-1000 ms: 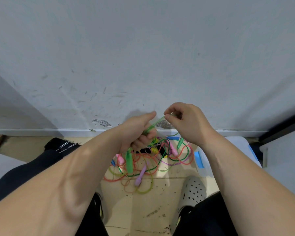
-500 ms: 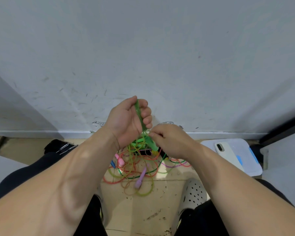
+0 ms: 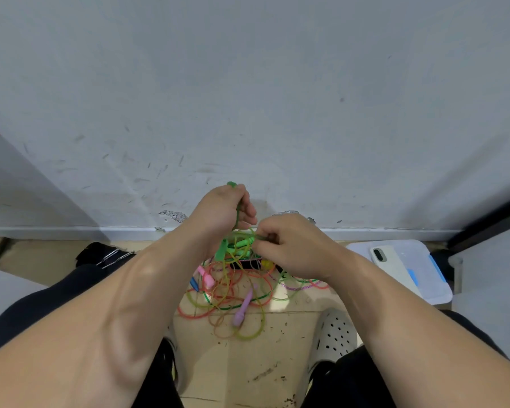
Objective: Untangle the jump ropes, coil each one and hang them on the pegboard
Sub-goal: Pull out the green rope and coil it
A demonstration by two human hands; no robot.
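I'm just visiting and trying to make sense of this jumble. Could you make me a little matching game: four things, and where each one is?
1 topmost green handle
2 purple handle
3 phone
4 white clog

a on the plastic box
b in the rope tangle
c on a foot
d gripped by the left hand

Pairs: 1-d, 2-b, 3-a, 4-c

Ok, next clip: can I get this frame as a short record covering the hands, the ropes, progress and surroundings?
left hand: grips a green handle, roughly upright above the pile
right hand: pinches a green strand beside it
jump rope tangle: on the floor, several colours, not separated
loose handles: purple handle; pink handle
progress: no rope coiled; pegboard not in view
nearby: phone on a plastic bin lid; white clog
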